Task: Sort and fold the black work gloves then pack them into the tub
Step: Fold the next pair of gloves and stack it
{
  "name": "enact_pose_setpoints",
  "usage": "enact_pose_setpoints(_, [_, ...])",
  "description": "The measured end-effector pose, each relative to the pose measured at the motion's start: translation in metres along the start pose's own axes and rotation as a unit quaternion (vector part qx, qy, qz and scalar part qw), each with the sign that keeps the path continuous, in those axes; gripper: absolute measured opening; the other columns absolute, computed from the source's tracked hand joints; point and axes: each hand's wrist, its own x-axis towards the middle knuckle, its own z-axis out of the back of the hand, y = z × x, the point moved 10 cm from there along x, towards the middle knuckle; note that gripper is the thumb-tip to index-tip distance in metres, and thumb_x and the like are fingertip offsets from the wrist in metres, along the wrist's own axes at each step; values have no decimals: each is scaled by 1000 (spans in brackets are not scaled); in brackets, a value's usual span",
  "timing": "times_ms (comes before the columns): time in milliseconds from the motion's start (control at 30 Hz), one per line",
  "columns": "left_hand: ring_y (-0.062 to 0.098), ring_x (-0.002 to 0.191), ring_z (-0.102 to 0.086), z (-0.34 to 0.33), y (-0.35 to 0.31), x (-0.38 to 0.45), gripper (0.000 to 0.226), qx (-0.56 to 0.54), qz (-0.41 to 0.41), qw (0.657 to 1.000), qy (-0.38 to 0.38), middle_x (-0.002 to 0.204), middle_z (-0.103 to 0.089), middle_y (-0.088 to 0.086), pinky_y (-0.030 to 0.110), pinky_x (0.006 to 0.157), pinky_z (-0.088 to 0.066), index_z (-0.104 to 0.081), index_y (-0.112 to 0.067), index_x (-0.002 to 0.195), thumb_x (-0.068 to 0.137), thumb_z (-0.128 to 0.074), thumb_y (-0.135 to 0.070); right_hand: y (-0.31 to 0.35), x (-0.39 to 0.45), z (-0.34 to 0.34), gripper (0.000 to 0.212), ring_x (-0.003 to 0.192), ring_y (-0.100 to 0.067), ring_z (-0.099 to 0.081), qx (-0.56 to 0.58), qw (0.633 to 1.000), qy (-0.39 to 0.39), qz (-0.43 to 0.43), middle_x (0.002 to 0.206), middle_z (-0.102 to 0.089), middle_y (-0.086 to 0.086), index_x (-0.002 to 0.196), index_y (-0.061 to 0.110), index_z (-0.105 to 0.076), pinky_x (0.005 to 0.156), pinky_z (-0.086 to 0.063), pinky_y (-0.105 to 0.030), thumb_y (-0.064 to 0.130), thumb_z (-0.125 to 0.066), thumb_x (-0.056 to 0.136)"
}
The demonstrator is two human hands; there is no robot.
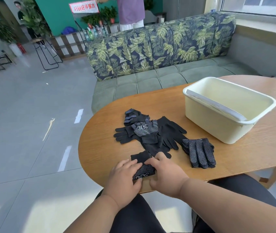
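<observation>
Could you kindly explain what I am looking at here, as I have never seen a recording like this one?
There is no machine: a person wears a camera on the head, looking down at their own two hands. The left hand and right hand press on a folded glove at the near edge of a wooden table, their grip on it partly hidden. Beyond lies a loose pile of black gloves, with a neat stack of dotted gloves to its right. The cream tub stands empty behind. A leaf-patterned sofa is past the table.
</observation>
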Motion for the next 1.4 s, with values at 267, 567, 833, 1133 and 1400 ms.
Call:
enact_pose_setpoints(267, [7,134,-44,6,-8,3,44,1,-16,1000,-21,140,-58,-19,25,117,-31,-61,-36,138,94,-57,-39,-2,-1,10,35,100,-25,-61,-10,999,-29,-20,118,-46,0,131,27,-61,89,-53,-38,40,-52,100])
enact_pose_setpoints(567, [18,85,-67,36,-26,9,13,-356,66,931,33,91,-76,0,40,82,-54,-76,-32,95,93,-64,-27,5,-34,73,26,97,-14,-63,164,978,-117,46,106,-69,6,106,24,-64,92,-51,-33,41,-70,86])
enact_pose_setpoints(833, [11,109,-72,11,-36,32,47,-501,93,858,62,108,-80,-5,33,104,-50,-73,-27,117,79,-63,-52,-78,-51,115,27,83,-35,-74,420,884,-169,-114,90,-75,-10,99,30,-64,79,-60,-61,51,-70,84])
enact_pose_setpoints(1133, [17,93,-71,-30,28,37,18,-456,200,867,-15,97,-80,-1,30,86,-56,-81,-37,95,97,-73,-22,-158,-57,122,25,89,-28,-76,480,813,-221,-244,102,-75,-11,110,11,-65,70,-66,-47,32,-71,97])
enact_pose_setpoints(1400, [9,84,-68,-36,33,37,10,-459,197,866,-32,88,-78,-6,23,80,-55,-82,-29,94,94,-77,-20,-169,-59,119,20,63,-30,-72,389,848,-221,-283,90,-73,-14,103,16,-63,49,-57,-31,34,-69,96])
